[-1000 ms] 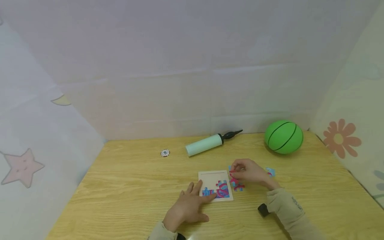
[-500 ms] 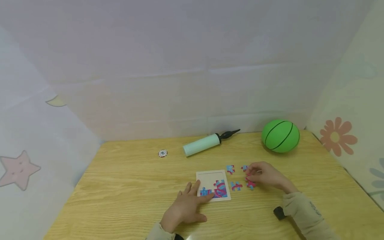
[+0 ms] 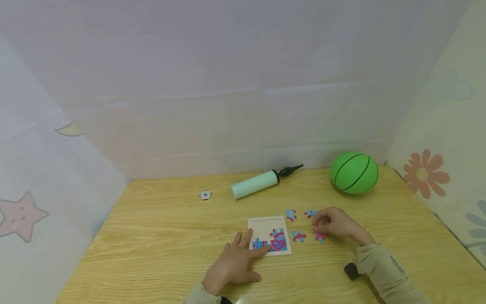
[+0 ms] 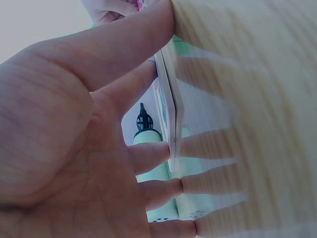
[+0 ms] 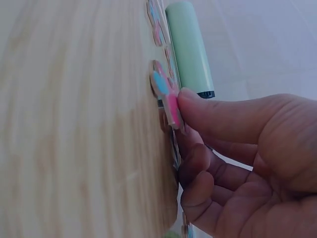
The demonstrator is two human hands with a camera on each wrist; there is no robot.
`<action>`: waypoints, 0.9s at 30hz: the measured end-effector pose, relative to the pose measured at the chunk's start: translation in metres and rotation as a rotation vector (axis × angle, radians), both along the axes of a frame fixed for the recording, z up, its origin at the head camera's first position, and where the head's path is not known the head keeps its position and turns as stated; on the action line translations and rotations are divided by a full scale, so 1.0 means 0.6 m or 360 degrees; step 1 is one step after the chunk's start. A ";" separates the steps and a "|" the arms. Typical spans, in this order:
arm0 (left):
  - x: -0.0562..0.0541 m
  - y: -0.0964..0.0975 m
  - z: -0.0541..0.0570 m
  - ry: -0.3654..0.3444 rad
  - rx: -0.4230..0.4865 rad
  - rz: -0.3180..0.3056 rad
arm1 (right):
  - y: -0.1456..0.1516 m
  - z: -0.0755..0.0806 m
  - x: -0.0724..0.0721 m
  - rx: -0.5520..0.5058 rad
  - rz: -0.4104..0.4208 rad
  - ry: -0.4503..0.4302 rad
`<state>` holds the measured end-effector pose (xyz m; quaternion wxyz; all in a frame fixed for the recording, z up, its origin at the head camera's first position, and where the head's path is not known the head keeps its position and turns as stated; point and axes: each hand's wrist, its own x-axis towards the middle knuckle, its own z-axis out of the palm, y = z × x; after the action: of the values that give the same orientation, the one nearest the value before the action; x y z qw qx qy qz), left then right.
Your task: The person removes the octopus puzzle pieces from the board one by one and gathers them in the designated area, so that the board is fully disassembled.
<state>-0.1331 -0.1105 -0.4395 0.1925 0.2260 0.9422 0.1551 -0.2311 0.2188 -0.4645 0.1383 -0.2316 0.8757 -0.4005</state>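
Note:
A square wooden puzzle tray lies on the table, with pink, blue and purple jigsaw pieces fitted along its lower and right part. Over its lower left side rests my left hand, fingers spread and straight, fingertips touching the tray's edge. To the right of the tray, my right hand pinches a pink and blue jigsaw piece between thumb and curled index finger, low at the tabletop. Loose jigsaw pieces lie nearby: one at the upper left, one below it, and one partly behind my right fingers.
A pale green hand pump with a black nozzle lies at the back. The green ball with black lines sits at the back right. A poker chip lies back left. Cloth walls enclose the table.
My right hand has moved right from beside the tray, uncovering loose pieces, and its piece has turned and shifted slightly at the right. The left hand stays on the tray.

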 end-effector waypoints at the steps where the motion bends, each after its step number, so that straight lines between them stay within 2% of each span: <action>1: 0.000 0.000 0.000 0.0000 -0.0002 0.0000 | 0.000 0.000 0.000 0.0000 0.0000 -0.0003; 9: 0.000 -0.002 -0.002 0.0001 0.0012 -0.0007 | -0.001 -0.004 -0.001 0.0036 -0.0026 0.0050; 16: 0.000 -0.001 -0.005 0.0009 0.0018 -0.0018 | -0.009 0.006 0.007 0.0085 -0.0083 0.0147; 23: 0.000 -0.003 -0.007 0.0012 -0.0002 0.0002 | -0.048 0.011 0.006 0.0033 -0.0066 0.0260; 27: 0.002 -0.002 -0.003 0.0028 -0.0006 -0.0002 | -0.080 0.011 0.004 -0.0042 0.0002 0.0247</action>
<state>-0.1321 -0.1118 -0.4416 0.1849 0.2276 0.9440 0.1513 -0.2284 0.1706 -0.4582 0.0673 -0.2644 0.8783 -0.3927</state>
